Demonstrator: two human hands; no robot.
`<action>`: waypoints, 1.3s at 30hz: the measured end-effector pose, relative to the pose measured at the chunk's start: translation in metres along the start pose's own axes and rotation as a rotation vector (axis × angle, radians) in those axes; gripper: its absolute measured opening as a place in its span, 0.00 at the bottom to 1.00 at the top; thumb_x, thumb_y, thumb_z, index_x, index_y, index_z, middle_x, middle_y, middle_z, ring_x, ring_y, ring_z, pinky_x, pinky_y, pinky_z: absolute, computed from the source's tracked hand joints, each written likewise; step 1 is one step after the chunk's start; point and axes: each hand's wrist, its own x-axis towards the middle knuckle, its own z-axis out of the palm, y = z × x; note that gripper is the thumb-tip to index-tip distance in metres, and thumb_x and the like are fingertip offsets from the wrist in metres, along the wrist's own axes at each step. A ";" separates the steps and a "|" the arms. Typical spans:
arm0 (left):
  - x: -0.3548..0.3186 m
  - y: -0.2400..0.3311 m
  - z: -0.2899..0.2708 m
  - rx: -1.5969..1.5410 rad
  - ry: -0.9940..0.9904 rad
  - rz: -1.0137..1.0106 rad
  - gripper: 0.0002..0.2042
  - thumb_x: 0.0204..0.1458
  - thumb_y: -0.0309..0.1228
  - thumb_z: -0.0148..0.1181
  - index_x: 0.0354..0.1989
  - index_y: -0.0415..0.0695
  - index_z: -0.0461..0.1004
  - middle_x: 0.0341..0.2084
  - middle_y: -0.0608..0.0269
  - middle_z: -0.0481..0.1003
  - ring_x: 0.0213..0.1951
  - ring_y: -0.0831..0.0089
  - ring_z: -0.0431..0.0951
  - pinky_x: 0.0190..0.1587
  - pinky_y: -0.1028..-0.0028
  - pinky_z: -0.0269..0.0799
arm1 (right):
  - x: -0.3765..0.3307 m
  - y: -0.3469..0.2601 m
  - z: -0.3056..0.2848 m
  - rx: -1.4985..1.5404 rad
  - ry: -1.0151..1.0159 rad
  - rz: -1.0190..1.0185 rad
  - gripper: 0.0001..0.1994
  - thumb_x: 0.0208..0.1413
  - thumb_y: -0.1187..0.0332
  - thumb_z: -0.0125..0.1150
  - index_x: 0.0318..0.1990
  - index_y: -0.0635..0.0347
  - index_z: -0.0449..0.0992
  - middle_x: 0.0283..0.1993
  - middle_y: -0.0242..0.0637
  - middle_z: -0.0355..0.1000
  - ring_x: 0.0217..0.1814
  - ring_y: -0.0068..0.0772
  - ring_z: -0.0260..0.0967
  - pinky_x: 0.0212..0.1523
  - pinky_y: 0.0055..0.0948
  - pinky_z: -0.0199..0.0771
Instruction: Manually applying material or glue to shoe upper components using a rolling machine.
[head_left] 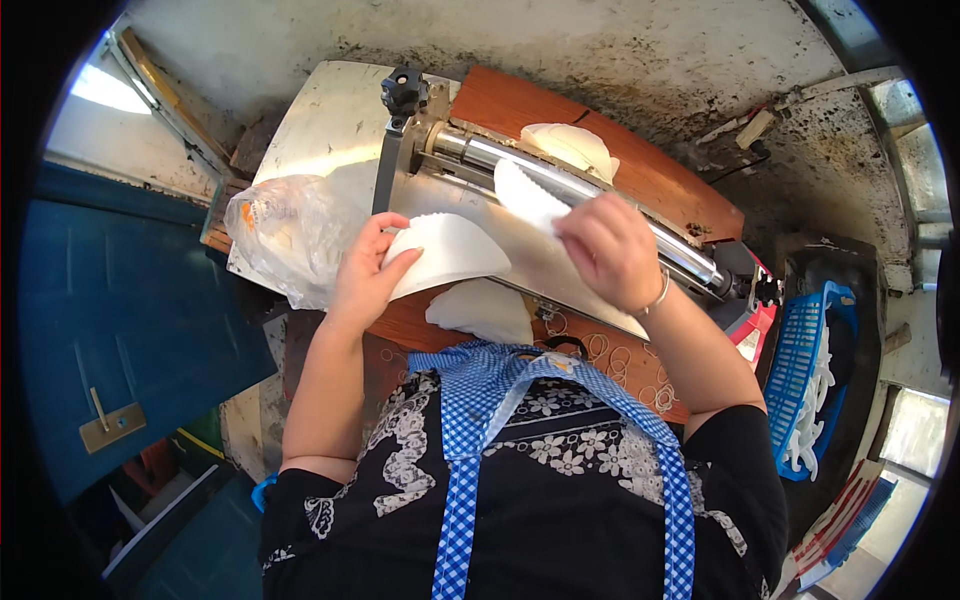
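Note:
My left hand [366, 270] pinches a white half-round piece [452, 252] with a toothed curved edge, thumb on top and fingers behind. It lies over the near side of a metal roller machine [470, 207]. In front of the rollers, my right hand [618, 252] grips a similar white toothed piece [523, 196] between thumb and fingers, its free end pointing up and left toward the steel roller [590, 186]. Beyond the roller rests another white toothed piece or small pile [570, 148]. Close to my apron, more white half-round pieces [484, 311] lie on the reddish-brown board.
A clear plastic bag [292, 238] with pale contents sits left of the machine. Black knobs [404, 92] stand at the machine's ends. Several loose pale rings [618, 362] lie near my apron. To the right is a blue basket [797, 345] with white pieces; a blue door [130, 330] stands left.

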 end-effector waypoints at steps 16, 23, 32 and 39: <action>0.052 -0.006 0.068 0.759 0.365 0.677 0.06 0.45 0.27 0.58 0.30 0.41 0.70 0.25 0.56 0.71 0.29 0.65 0.72 0.35 0.71 0.67 | 0.053 0.072 0.059 0.128 -0.645 1.000 0.15 0.48 0.62 0.55 0.41 0.61 0.73 0.40 0.42 0.71 0.41 0.40 0.67 0.43 0.31 0.65; -0.026 -0.094 0.033 0.900 -0.056 0.638 0.13 0.38 0.27 0.60 0.35 0.39 0.69 0.35 0.54 0.69 0.39 0.56 0.69 0.40 0.64 0.66 | 0.020 0.004 0.022 -0.063 0.053 -0.062 0.06 0.38 0.75 0.57 0.28 0.58 0.73 0.24 0.33 0.63 0.27 0.33 0.62 0.25 0.30 0.63; -0.010 -0.138 0.044 1.138 0.001 0.268 0.20 0.32 0.32 0.65 0.37 0.43 0.69 0.34 0.55 0.67 0.38 0.57 0.67 0.40 0.62 0.62 | -0.033 -0.011 0.018 -0.428 -0.154 0.186 0.10 0.38 0.67 0.61 0.31 0.56 0.72 0.27 0.33 0.63 0.31 0.33 0.61 0.31 0.30 0.62; -0.031 -0.101 0.028 0.836 -0.207 0.342 0.08 0.39 0.28 0.61 0.26 0.42 0.68 0.35 0.56 0.70 0.36 0.56 0.71 0.38 0.62 0.65 | -0.035 -0.035 0.017 0.023 0.026 0.274 0.12 0.36 0.75 0.65 0.31 0.60 0.72 0.31 0.38 0.67 0.32 0.39 0.65 0.32 0.31 0.66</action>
